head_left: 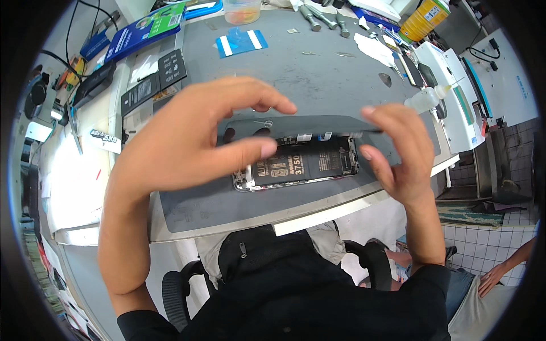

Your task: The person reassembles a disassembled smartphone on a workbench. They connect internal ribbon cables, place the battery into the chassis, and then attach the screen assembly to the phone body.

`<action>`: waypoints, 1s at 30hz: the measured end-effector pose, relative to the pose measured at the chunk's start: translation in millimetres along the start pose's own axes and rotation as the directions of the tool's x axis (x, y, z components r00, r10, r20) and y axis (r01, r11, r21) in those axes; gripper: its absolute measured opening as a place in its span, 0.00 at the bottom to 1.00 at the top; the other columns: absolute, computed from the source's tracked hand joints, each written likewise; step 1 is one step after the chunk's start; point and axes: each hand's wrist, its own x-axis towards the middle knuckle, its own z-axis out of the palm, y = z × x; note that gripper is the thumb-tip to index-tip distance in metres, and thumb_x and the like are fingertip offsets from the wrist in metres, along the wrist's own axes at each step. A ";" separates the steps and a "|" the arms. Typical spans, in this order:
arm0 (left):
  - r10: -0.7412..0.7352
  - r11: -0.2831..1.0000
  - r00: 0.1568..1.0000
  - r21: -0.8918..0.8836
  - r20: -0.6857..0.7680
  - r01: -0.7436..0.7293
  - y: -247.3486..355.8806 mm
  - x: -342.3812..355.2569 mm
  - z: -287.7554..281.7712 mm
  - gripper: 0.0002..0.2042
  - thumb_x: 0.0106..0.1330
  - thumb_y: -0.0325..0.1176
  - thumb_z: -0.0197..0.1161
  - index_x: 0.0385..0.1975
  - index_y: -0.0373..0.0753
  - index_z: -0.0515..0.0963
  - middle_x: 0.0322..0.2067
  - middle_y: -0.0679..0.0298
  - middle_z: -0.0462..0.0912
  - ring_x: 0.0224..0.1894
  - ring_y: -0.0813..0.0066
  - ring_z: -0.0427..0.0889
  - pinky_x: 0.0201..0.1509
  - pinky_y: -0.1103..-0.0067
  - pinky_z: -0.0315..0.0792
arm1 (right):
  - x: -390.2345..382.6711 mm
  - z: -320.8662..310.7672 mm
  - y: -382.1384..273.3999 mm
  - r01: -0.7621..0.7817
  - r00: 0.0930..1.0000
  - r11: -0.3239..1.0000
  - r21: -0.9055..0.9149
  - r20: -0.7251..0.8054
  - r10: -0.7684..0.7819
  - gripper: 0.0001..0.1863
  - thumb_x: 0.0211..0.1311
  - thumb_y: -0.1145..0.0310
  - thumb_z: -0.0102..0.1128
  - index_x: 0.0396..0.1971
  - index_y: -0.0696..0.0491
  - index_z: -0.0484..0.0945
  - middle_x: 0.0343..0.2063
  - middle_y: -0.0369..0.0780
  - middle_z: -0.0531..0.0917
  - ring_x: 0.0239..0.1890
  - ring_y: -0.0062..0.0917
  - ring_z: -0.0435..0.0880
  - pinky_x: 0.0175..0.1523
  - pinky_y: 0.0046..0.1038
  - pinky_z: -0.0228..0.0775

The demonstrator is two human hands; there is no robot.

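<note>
An opened smartphone (296,162) lies on the grey mat, its black battery (310,161) and inner parts facing up. Along its far long side a dark, glossy screen panel (318,123) is raised at a slant; dark fingertip shapes show on its left part. My left hand (187,136) hovers over the phone's left end, thumb and forefinger spread apart. By the right end, my right hand (401,150) has its thumb and fingers parted, with the panel's right tip reaching toward the gap. Whether either hand touches the panel is hard to see.
Loose phone batteries (154,82) lie at the left beside a blue and green box (145,31). At the back are a clear tub (242,11), a blue card (242,44) and several grey screwdrivers (324,17). A dropper bottle (426,99) stands right. Another person's hand (490,279) is lower right.
</note>
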 end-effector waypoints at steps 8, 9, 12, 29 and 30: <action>-0.063 0.977 0.996 0.210 0.062 0.049 12.6 -17.2 22.2 0.38 0.51 0.38 0.76 0.65 0.37 0.71 0.63 0.51 0.74 0.66 0.48 0.72 0.70 0.63 0.66 | -21.2 6.6 -12.3 -0.095 0.995 0.980 0.173 0.042 0.089 0.20 0.44 0.74 0.77 0.41 0.52 0.86 0.41 0.39 0.85 0.41 0.35 0.84 0.43 0.32 0.77; -0.045 0.975 0.997 0.221 0.057 0.031 11.2 -17.2 26.9 0.39 0.50 0.38 0.77 0.65 0.37 0.70 0.63 0.51 0.73 0.66 0.47 0.72 0.70 0.62 0.66 | -23.3 7.6 -12.3 -0.096 0.995 0.978 0.183 0.046 0.089 0.20 0.42 0.74 0.78 0.41 0.52 0.86 0.41 0.38 0.85 0.42 0.35 0.84 0.43 0.32 0.77; 0.003 0.960 1.000 0.281 0.012 -0.006 7.7 -11.9 37.0 0.40 0.49 0.38 0.78 0.65 0.38 0.68 0.61 0.51 0.73 0.63 0.47 0.72 0.67 0.61 0.68 | -26.5 6.3 -10.2 -0.114 0.991 0.969 0.217 0.096 0.094 0.22 0.41 0.73 0.79 0.41 0.51 0.86 0.43 0.38 0.85 0.44 0.36 0.84 0.44 0.33 0.78; -0.032 0.963 0.992 0.264 -0.120 0.063 5.2 -22.0 44.4 0.45 0.46 0.39 0.81 0.66 0.37 0.63 0.56 0.48 0.73 0.60 0.44 0.72 0.66 0.58 0.68 | -22.2 7.9 15.4 -0.144 0.988 0.960 0.239 -0.011 0.151 0.21 0.48 0.76 0.72 0.46 0.53 0.84 0.42 0.40 0.84 0.43 0.37 0.82 0.48 0.34 0.73; -0.030 0.962 0.992 0.266 -0.122 0.061 5.6 -22.1 44.6 0.46 0.46 0.39 0.81 0.66 0.37 0.63 0.56 0.48 0.73 0.60 0.44 0.72 0.66 0.58 0.68 | -21.9 9.0 15.0 -0.137 0.990 0.962 0.235 -0.006 0.143 0.21 0.48 0.76 0.72 0.46 0.53 0.84 0.42 0.40 0.84 0.43 0.37 0.82 0.48 0.34 0.73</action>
